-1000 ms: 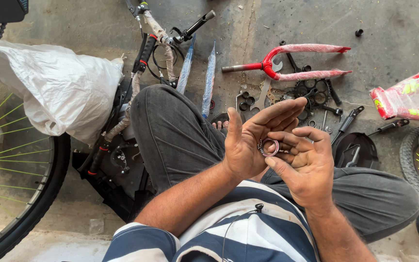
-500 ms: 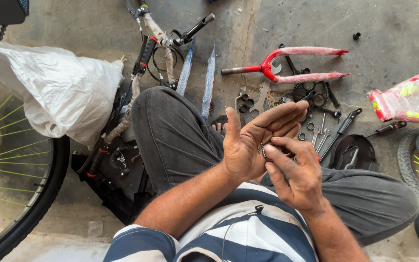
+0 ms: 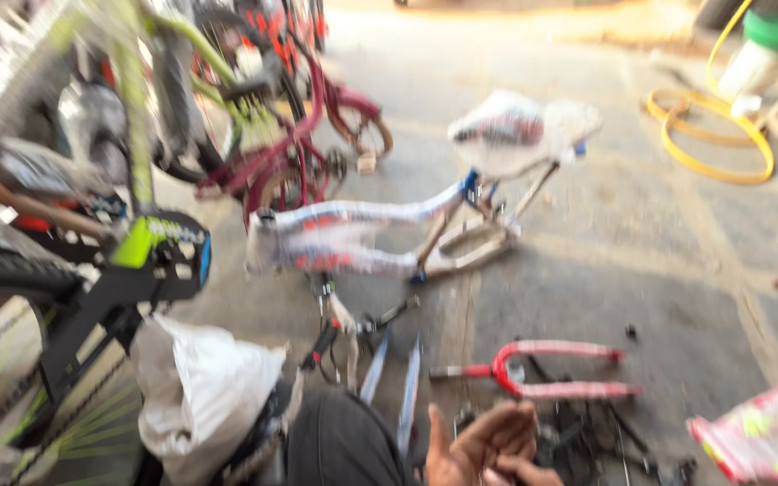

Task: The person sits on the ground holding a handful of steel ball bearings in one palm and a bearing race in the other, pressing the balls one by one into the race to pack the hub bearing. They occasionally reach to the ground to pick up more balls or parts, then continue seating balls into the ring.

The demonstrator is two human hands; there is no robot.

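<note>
Left hand: the left hand [image 3: 483, 443] is seen at the bottom edge of the floor view, palm turned up and fingers spread; whether anything is held in it cannot be told through the blur.
Right hand: only part of the right hand [image 3: 522, 471] is shown, pressed against the left palm; its grip cannot be told.
Fork: a red and pink bicycle fork [image 3: 542, 371] is laid on the concrete floor [image 3: 641, 270] just beyond the hands.
Small parts: dark loose parts [image 3: 605, 441] are scattered beside the fork, near the right hand.
Bag: a white plastic bag [image 3: 202, 394] is slumped at the bottom left, beside the dark trouser knee [image 3: 344, 441].
Wrapped frame: a bicycle frame [image 3: 380, 229] wrapped in white film with red patches is stood mid-floor.
Wrapped part: a pink-patterned package [image 3: 763, 432] is lodged at the bottom right corner.
Rims: yellow rims [image 3: 713, 135] are laid at the top right.
Bicycles: green and red bicycles [image 3: 254, 135] are parked along the left edge.
</note>
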